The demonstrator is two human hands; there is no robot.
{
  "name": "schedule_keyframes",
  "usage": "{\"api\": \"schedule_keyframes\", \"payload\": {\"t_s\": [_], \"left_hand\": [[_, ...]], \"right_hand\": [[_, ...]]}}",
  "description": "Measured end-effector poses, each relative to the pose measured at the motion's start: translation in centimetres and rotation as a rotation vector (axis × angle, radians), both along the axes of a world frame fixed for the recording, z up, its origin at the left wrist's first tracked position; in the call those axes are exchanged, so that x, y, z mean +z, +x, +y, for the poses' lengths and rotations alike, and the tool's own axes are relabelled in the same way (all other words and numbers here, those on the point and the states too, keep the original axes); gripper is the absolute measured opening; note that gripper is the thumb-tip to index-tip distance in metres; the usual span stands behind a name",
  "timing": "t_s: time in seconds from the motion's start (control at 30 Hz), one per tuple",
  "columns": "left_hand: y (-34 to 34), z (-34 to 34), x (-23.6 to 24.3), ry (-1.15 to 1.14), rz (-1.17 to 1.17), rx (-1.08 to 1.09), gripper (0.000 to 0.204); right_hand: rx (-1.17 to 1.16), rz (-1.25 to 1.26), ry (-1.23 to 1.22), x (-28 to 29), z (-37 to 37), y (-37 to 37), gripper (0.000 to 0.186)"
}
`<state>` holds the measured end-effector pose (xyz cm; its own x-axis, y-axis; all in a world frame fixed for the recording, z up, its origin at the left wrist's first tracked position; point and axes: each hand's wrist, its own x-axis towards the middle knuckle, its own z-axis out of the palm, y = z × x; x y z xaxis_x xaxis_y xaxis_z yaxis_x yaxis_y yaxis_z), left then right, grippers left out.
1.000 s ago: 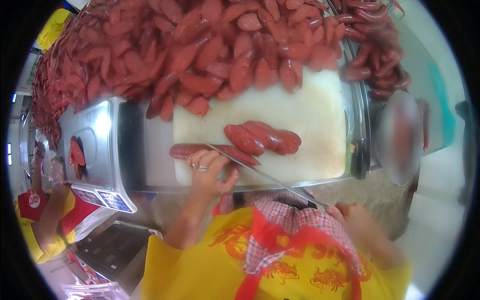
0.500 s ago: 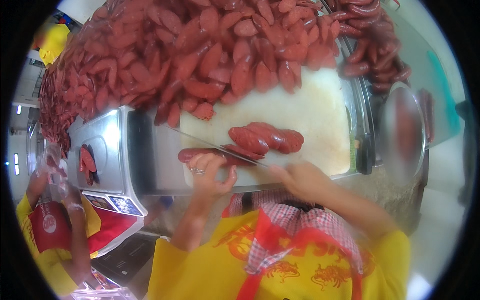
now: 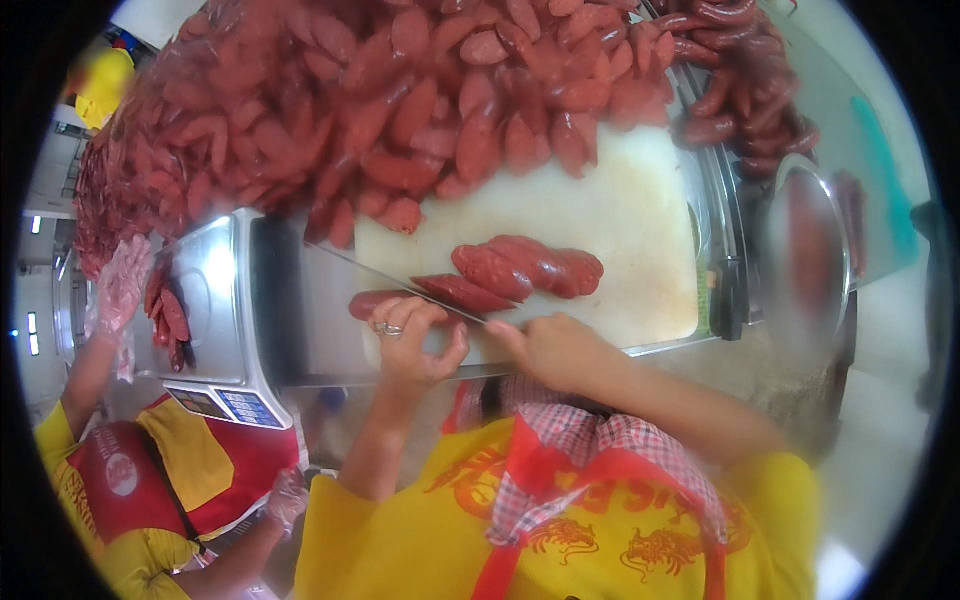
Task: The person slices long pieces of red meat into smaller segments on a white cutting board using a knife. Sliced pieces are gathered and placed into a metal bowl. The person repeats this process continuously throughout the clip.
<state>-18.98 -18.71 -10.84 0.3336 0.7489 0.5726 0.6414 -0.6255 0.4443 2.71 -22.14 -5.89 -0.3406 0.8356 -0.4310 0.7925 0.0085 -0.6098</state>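
A long knife (image 3: 366,271) lies slantwise across a red sausage near the front of the white cutting board (image 3: 640,225). My right hand (image 3: 560,352) is closed round its handle. My left hand (image 3: 410,338), with a ring on one finger, is curled over the uncut sausage (image 3: 372,303) and holds it down beside the blade. Sausage slices (image 3: 465,292) lean together on the blade's far side. Just beyond them rests a group of overlapping slices (image 3: 530,268).
A large heap of sliced sausage (image 3: 400,110) covers the back. Whole sausages (image 3: 745,90) are piled at back right, near a round metal-rimmed container (image 3: 848,250). A digital scale (image 3: 210,300) bearing slices stands left. Beside it is a co-worker's gloved hand (image 3: 122,285).
The knife and my right hand have shifted left along the sausage. More cut slices lie beyond the blade. The co-worker's gloved hands have moved apart, and more slices sit on the scale.
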Motion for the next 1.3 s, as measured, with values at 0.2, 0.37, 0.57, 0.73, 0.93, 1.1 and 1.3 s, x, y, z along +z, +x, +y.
{"api": "schedule_keyframes", "payload": {"t_s": [0.2, 0.37, 0.57, 0.73, 0.93, 1.1, 1.3], "left_hand": [[-2.5, 0.5, 1.6, -0.135, -0.052, 0.149, 0.046], [-0.1, -1.1, 1.6, -0.235, -0.01, 0.15, 0.051], [4.8, -3.1, 0.4, -0.111, -0.017, 0.116, 0.043], [5.1, -2.8, 0.0, -0.018, 0.035, 0.043, 0.033], [5.1, -2.8, -0.4, -0.057, -0.025, 0.038, 0.029], [5.0, -3.0, -0.4, -0.041, 0.001, 0.006, 0.03], [4.2, -2.8, -0.4, -0.005, -0.038, 0.062, 0.034]], "right_hand": [[-0.146, 0.01, -0.189, 1.5, 0.5, 2.6, 0.071], [-0.34, -0.042, -0.307, 2.2, -2.7, 7.9, 0.078], [-0.354, 0.061, -0.029, 3.4, -7.5, 10.9, 0.069], [-0.351, -0.176, -0.254, 8.2, -11.5, 13.4, 0.066], [-0.315, -0.216, -0.368, 8.7, -10.2, 12.9, 0.068], [-0.01, -0.084, -0.02, 0.5, -3.0, 5.5, 0.057], [-0.071, -0.028, -0.103, 1.3, -1.0, 4.8, 0.059]]}}
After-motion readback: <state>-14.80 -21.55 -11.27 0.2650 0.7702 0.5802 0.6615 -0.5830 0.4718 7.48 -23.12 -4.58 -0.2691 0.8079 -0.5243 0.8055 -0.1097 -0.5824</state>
